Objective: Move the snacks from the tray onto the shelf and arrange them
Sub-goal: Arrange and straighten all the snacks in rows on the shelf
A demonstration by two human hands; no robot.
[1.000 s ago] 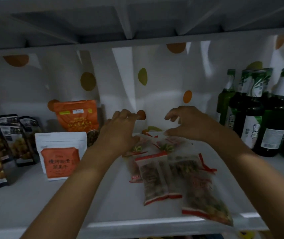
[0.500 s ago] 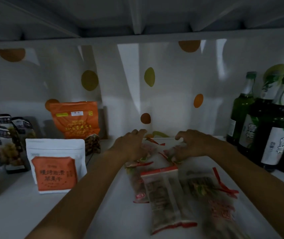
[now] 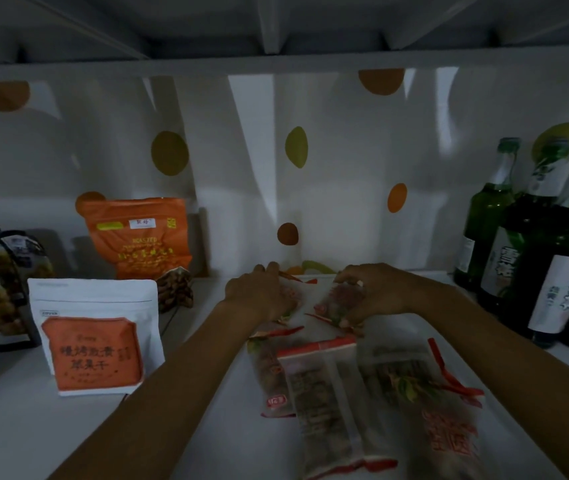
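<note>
Both hands were at centre frame, toward the back of the shelf. The left hand was curled over the rear-left packet, fingers hooked on its far edge. The right hand pinched the rear-right packet btw thumb & fingers. The front packets lay flat & overlapping at lower centre-right. Risks, as I judged them: the film looked slick & limp, so a tug could drag overlapped packets along or skew the row, and stood upright they'd prob. flop. The right forearm ran close by the green bottles at the right edge, so a wide elbow swing might knock one. Around: white pouch lower left, orange bag behind it, peanut bag beside that, dark snack bags at the left edge, dotted curtain at the back. Pouch & bottles hemmed in the free strip on either side.
</note>
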